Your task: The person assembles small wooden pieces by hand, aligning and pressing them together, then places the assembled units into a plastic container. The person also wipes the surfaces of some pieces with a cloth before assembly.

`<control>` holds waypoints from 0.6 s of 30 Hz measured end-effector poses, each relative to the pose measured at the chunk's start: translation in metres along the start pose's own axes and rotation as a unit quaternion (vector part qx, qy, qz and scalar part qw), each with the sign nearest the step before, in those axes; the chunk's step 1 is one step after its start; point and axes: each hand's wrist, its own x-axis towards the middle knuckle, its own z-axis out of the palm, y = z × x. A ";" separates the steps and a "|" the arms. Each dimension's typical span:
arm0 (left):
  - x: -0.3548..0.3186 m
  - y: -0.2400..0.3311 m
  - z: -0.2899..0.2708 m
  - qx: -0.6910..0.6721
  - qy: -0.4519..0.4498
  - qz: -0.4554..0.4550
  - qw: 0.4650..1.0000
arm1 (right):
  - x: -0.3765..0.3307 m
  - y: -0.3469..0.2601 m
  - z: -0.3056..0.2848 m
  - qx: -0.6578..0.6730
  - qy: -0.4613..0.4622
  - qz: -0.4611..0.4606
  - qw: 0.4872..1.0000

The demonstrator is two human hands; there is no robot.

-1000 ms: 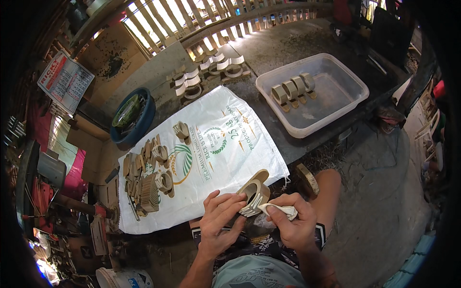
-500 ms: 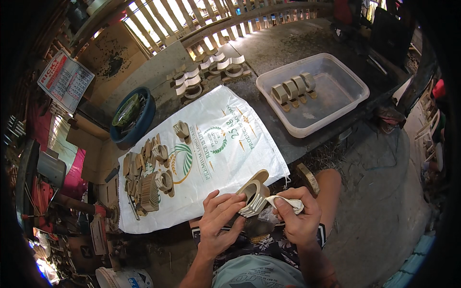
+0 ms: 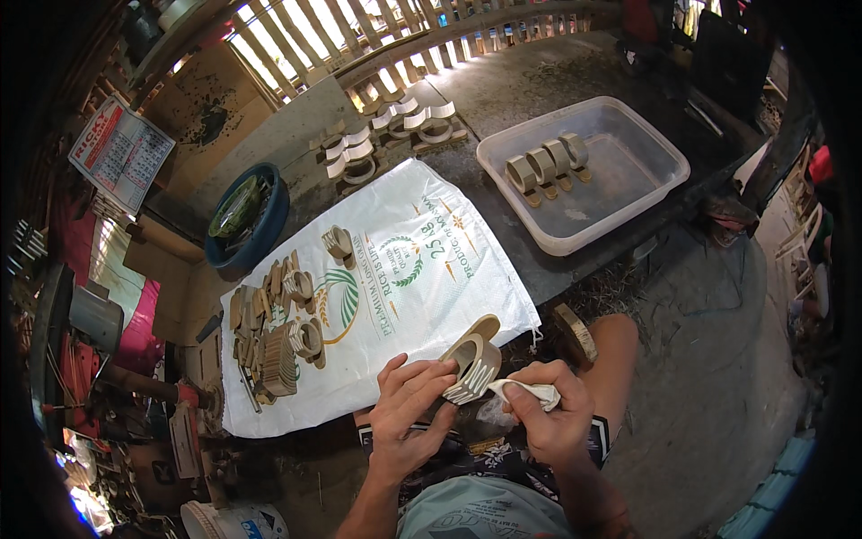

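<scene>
Over my lap, my left hand (image 3: 409, 409) grips a tan wooden-looking ring with a flat rounded tongue (image 3: 486, 327). Several white lines run across the ring's outer side, facing my right hand. A small crumpled white pouch (image 3: 536, 393) is pinched between the thumb and fingers of my right hand (image 3: 558, 422). Its narrow end points at the ring's lower right side, close to the white lines; I cannot tell if it touches. Some clear plastic (image 3: 494, 413) hangs below the pouch.
A white printed sack (image 3: 395, 305) carries a pile of small tan pieces (image 3: 269, 332) and a few rings. Behind it stand several ring pieces (image 3: 355, 157). A clear plastic tub (image 3: 620, 211) holds several more. At the left sits a blue basin (image 3: 269, 225).
My right hand has shifted slightly down and left, bringing the pouch's tip lower along the ring's side. My left hand and the ring have hardly moved.
</scene>
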 end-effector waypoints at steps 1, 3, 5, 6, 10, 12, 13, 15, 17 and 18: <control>0.000 0.000 0.000 0.000 -0.001 0.000 1.000 | 0.001 0.000 -0.001 0.008 0.009 0.000 1.000; 0.000 0.001 -0.001 0.001 -0.002 0.001 1.000 | 0.002 0.001 -0.002 0.000 0.015 0.005 1.000; 0.000 0.002 -0.001 0.003 -0.005 -0.001 1.000 | 0.003 0.003 -0.004 -0.004 0.022 0.003 1.000; -0.001 0.002 -0.001 0.004 -0.006 -0.002 1.000 | 0.003 0.005 -0.005 -0.006 0.025 0.002 1.000; -0.005 -0.004 -0.002 0.008 -0.007 -0.028 1.000 | 0.009 0.015 -0.005 -0.052 0.066 -0.012 0.996; -0.004 -0.017 -0.005 0.022 0.041 -0.050 0.998 | 0.008 0.015 -0.003 -0.021 0.111 0.049 0.992; -0.003 -0.026 -0.005 0.032 0.064 -0.069 0.995 | 0.010 0.016 -0.004 -0.019 0.126 0.061 0.990; 0.001 -0.048 -0.009 0.041 0.142 -0.162 0.976 | 0.012 0.019 -0.005 -0.004 0.124 0.075 0.989; 0.013 -0.075 -0.011 0.026 0.172 -0.243 0.954 | 0.012 0.023 -0.006 -0.021 0.116 0.068 0.991; 0.020 -0.087 -0.011 0.032 0.197 -0.230 0.953 | 0.012 0.025 -0.008 -0.033 0.114 0.066 0.991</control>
